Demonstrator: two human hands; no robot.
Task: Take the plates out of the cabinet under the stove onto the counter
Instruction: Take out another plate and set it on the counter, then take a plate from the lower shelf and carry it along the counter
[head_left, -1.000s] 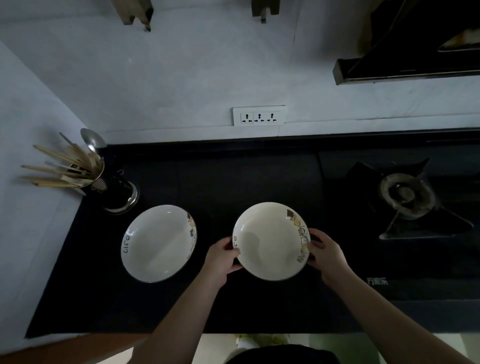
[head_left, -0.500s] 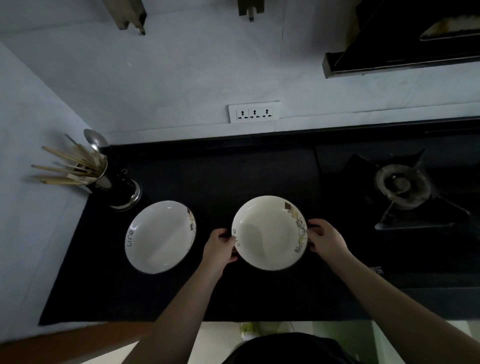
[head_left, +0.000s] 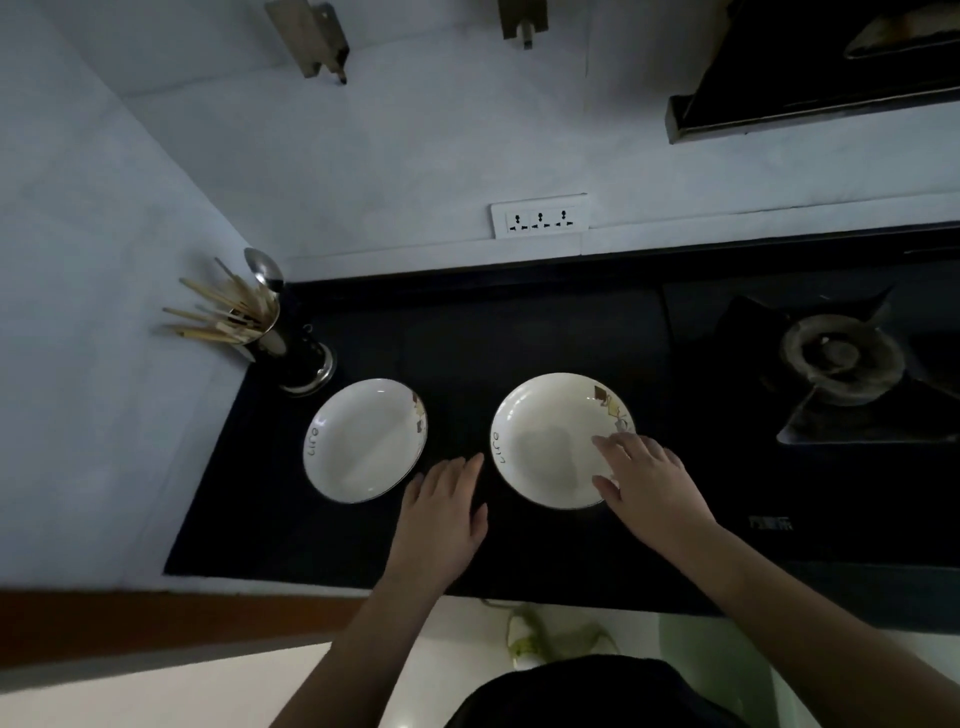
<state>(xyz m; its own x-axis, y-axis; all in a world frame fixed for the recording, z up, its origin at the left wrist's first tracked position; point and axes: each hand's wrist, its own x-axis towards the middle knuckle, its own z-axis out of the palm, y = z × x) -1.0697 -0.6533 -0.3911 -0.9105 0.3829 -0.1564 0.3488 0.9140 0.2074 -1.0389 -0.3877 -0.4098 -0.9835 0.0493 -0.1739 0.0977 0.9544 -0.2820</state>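
Two white plates with a small pattern on the rim lie on the black counter (head_left: 545, 332). The left plate (head_left: 363, 439) sits near the utensil holder. The right plate (head_left: 550, 436) lies flat in the middle of the counter. My left hand (head_left: 444, 512) hovers with straight fingers over the bare counter between the two plates, touching neither. My right hand (head_left: 647, 480) is spread with straight fingers over the right plate's near right rim; whether it touches the plate I cannot tell. The cabinet under the stove is out of view.
A metal utensil holder (head_left: 296, 358) with chopsticks and a spoon stands at the counter's back left corner. A gas burner (head_left: 844, 356) sits to the right. A wall socket strip (head_left: 539, 215) is behind, a range hood (head_left: 810, 98) above right.
Both hands held the right plate by its rim before. The plate now rests on the counter, both hands have let go, and the left hand has drawn back to the left.
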